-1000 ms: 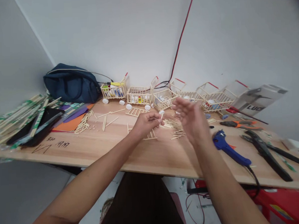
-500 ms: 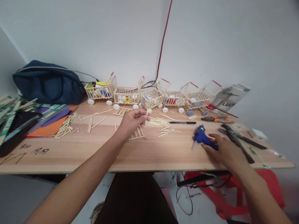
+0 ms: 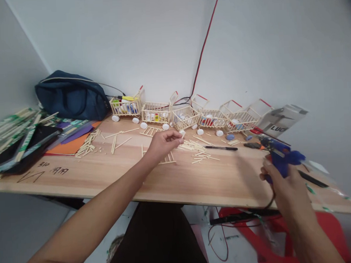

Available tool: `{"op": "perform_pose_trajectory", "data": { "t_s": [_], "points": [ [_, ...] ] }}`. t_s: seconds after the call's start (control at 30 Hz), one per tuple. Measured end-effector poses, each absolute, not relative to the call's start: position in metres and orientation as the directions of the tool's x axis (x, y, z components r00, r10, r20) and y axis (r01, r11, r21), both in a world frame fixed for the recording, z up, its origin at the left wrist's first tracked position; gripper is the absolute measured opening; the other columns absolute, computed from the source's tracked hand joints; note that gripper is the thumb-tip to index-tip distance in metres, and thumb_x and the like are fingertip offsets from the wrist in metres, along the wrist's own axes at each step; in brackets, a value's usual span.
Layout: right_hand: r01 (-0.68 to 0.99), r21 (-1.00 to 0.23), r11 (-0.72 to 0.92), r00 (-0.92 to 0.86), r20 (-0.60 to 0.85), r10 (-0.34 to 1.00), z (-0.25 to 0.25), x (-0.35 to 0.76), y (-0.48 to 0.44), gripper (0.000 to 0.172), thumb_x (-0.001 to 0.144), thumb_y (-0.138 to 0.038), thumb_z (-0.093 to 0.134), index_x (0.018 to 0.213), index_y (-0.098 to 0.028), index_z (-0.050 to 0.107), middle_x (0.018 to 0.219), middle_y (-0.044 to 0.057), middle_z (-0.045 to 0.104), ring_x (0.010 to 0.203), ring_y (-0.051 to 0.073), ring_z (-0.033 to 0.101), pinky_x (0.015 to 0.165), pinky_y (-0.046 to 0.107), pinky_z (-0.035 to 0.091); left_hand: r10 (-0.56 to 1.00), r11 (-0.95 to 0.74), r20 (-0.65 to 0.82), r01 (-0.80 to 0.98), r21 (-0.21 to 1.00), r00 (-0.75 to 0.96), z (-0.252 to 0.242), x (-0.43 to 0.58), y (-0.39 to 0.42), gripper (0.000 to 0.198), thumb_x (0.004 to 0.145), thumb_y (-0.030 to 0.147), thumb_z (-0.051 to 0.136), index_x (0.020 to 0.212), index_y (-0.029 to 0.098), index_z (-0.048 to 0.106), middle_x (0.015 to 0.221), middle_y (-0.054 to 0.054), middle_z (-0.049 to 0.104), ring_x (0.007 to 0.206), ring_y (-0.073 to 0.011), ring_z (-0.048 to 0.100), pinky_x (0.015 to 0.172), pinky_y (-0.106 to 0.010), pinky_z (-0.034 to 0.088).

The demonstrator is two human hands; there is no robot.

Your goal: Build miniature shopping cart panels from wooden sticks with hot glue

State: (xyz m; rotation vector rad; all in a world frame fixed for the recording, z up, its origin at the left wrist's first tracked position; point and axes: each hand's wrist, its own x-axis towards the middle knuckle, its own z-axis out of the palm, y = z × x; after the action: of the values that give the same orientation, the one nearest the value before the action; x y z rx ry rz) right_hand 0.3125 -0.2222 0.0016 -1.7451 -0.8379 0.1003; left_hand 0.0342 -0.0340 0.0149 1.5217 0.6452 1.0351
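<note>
The right hand (image 3: 279, 181) had its grip clamped on the blue glue gun (image 3: 279, 157), lifted clear of the table (image 3: 195, 181) near its right end, with the gun's dark cord hanging below the wrist. The left hand (image 3: 161, 144) hovered over the middle of the table with fingertips pinched together on something small and pale; what it was, the blur would not let me tell. Loose wooden sticks (image 3: 198, 152) lay scattered just beside that hand, with a black pen (image 3: 220, 148) to their right. A row of stick-built carts (image 3: 189, 115) stood along the wall, and a dark blue bag (image 3: 70, 95) sat at the far left.
</note>
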Motion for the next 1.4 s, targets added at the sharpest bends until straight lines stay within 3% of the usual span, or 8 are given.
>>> {"op": "perform_pose_trajectory", "data": {
  "t_s": [0.03,0.1,0.23,0.43,0.93,1.4],
  "points": [
    [0.344,-0.939,0.015,0.735,0.279,0.619,0.005,0.301,-0.219,0.043,0.076,-0.055,0.065,0.102,-0.021,0.060,0.081,0.001,0.056,0.066,0.015,0.054,0.059,0.029,0.048,0.841,-0.256,0.288,-0.132,0.958,0.458,0.015,0.035,-0.034,0.020,0.065,0.029,0.076,0.076,0.013,0.070,0.075,-0.004,0.070,0.066,-0.0116,0.060,0.064,-0.024,0.047],
    [0.151,-0.986,0.078,0.729,0.164,0.665,0.012,0.276,-0.214,0.042,0.074,-0.058,0.068,0.093,-0.020,0.062,0.087,0.003,0.059,0.071,0.013,0.056,0.058,0.024,0.048,0.828,-0.322,0.345,-0.130,0.938,0.442,0.014,0.035,-0.034,0.019,0.065,0.030,0.076,0.075,0.014,0.070,0.076,-0.004,0.070,0.069,-0.0132,0.061,0.067,-0.026,0.048],
    [0.012,-0.994,0.108,0.636,0.091,0.766,0.020,0.235,-0.209,0.040,0.076,-0.055,0.069,0.097,-0.021,0.066,0.112,0.008,0.062,0.084,0.016,0.059,0.054,0.021,0.047,0.799,-0.431,0.439,-0.118,0.895,0.410,0.013,0.034,-0.034,0.016,0.070,0.030,0.073,0.076,0.015,0.071,0.079,-0.004,0.072,0.073,-0.0150,0.063,0.072,-0.027,0.049],
    [0.009,-0.991,0.132,0.424,0.123,0.897,0.024,0.203,-0.207,0.036,0.079,-0.050,0.068,0.094,-0.018,0.065,0.091,0.008,0.065,0.070,0.014,0.058,0.059,0.025,0.047,0.722,-0.604,0.555,-0.014,0.797,0.413,0.015,0.032,-0.036,0.012,0.078,0.027,0.067,0.079,0.016,0.072,0.080,-0.004,0.072,0.071,-0.0140,0.060,0.067,-0.026,0.043],
    [0.088,-0.987,0.136,0.345,0.158,0.925,0.019,0.190,-0.197,0.038,0.088,-0.056,0.053,0.087,-0.018,0.056,0.073,0.000,0.052,0.058,0.009,0.043,0.050,0.022,0.035,0.619,-0.748,0.673,0.044,0.662,0.405,0.019,0.030,-0.042,0.016,0.085,0.032,0.063,0.079,0.019,0.072,0.084,-0.006,0.072,0.077,-0.0159,0.060,0.072,-0.028,0.043],
    [-0.008,-0.986,0.165,0.330,0.153,0.931,0.021,0.185,-0.195,0.037,0.086,-0.056,0.057,0.082,-0.019,0.055,0.067,-0.002,0.048,0.050,0.008,0.040,0.044,0.022,0.033,0.574,-0.794,0.703,0.077,0.603,0.419,0.022,0.029,-0.046,0.017,0.087,0.031,0.061,0.081,0.019,0.071,0.086,-0.007,0.072,0.080,-0.0172,0.062,0.075,-0.028,0.044]
  ]
}}
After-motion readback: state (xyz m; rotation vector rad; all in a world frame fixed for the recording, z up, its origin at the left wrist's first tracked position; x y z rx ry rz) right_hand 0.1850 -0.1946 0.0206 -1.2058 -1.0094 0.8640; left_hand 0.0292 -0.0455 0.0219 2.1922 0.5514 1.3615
